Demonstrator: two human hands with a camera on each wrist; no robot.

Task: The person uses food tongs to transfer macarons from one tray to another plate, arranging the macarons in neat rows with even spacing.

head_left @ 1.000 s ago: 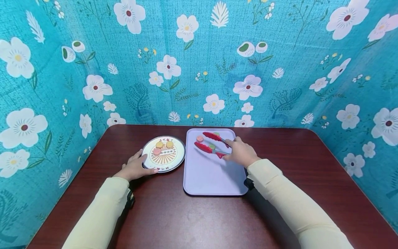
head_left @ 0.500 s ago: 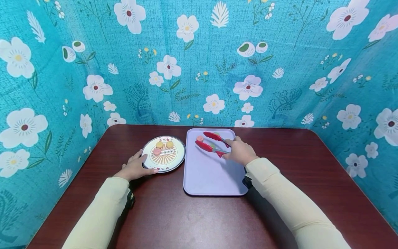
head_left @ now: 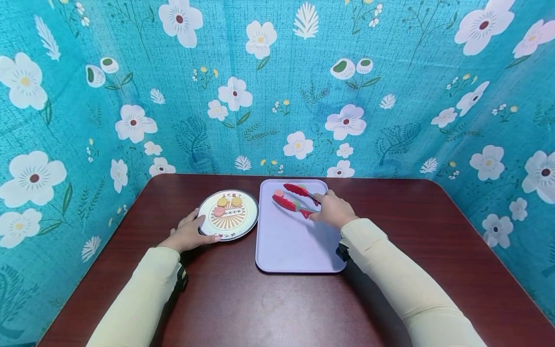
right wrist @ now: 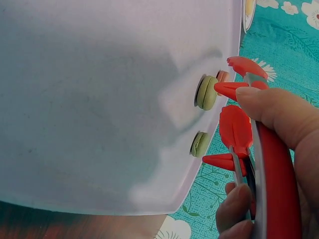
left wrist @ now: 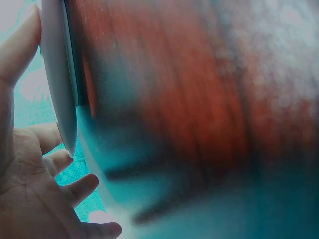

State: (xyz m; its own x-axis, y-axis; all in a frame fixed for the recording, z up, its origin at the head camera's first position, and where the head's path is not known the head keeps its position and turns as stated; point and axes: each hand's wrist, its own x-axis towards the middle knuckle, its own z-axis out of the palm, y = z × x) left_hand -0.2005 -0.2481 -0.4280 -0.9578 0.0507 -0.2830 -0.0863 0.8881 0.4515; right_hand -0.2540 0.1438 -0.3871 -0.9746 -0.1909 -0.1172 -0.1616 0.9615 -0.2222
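My left hand rests at the left side of a round white plate, thumb and spread fingers touching its rim. On the plate lie two yellow macarons and a pink macaron. My right hand grips red-and-metal tongs over a lilac tray. The tongs' red tips stand apart. Two green macarons and a pink macaron sit at the tray's far end, below the tongs. In the head view the tongs partly cover the green ones.
The plate and tray stand side by side on a dark red-brown wooden table. A teal flowered cloth hangs behind the table and on both sides. Each wrist carries a dark strapped device.
The tongs have shifted very slightly, and my right forearm has moved a little to the left. My left hand, the plate and the tray have stayed put.
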